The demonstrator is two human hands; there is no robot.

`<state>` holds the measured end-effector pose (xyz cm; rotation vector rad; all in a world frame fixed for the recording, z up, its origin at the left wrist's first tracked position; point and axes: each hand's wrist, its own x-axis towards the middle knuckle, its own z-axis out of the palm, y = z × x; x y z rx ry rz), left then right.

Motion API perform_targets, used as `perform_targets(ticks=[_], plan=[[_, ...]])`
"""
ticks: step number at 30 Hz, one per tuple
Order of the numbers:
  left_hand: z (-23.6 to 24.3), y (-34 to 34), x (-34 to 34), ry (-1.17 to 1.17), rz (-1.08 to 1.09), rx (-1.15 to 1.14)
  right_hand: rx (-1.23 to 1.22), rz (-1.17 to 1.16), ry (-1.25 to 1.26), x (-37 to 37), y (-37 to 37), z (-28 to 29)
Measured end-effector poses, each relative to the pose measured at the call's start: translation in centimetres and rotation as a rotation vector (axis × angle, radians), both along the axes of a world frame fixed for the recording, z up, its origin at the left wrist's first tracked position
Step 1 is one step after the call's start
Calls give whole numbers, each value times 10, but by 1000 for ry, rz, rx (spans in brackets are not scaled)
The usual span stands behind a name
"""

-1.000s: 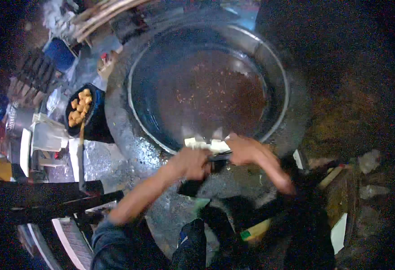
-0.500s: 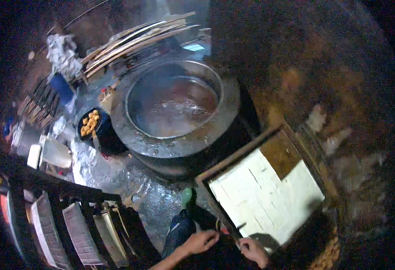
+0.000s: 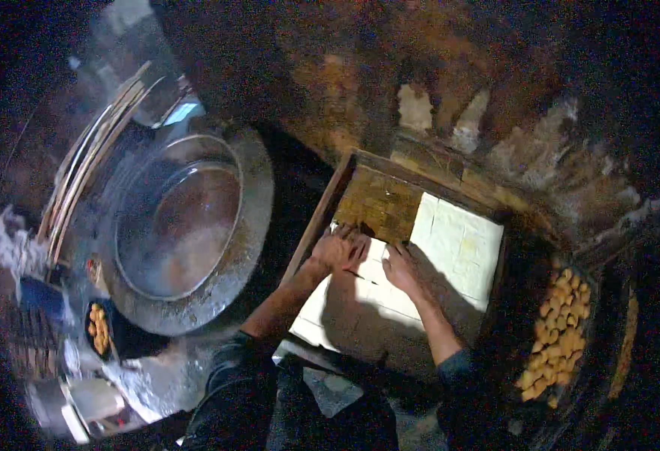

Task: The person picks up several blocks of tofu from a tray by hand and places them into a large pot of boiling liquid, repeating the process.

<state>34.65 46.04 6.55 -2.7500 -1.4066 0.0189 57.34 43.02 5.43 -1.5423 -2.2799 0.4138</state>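
Note:
A wide white slab of what looks like tofu (image 3: 461, 233), scored into blocks, lies in a square wooden tray (image 3: 439, 180) before me. At its far cut edge, left of the middle, my left hand (image 3: 339, 249) rests with fingers spread over the blocks. My right hand (image 3: 401, 264) is just beside it, fingers stretched down onto the slab by the inner corner of the bare patch. Both hands touch the white blocks. Neither visibly holds one, though the fingertips are partly hidden. The tray's brown bottom (image 3: 379, 197) shows beyond my hands.
A large round cauldron (image 3: 258, 225) of steaming brownish liquid stands left of the tray. Golden-brown pieces (image 3: 559, 338) fill a container at the right. More lie in a dark pan (image 3: 98, 329) at the lower left. Long wooden sticks (image 3: 93, 150) lean behind the cauldron.
My view has swung right, bringing the tray to the middle. Both hands have gone from the tray's near edge to the far cut edge of the white slab.

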Motion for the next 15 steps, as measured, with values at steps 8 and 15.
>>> perform_targets(ticks=[8, 15], plan=[[-50, 30, -38, -268, -207, 101, -128, -213, -256, -61, -8, -29], [-18, 78, -59, -286, -229, -463, -749, -42, -34, -58, 62, 23]])
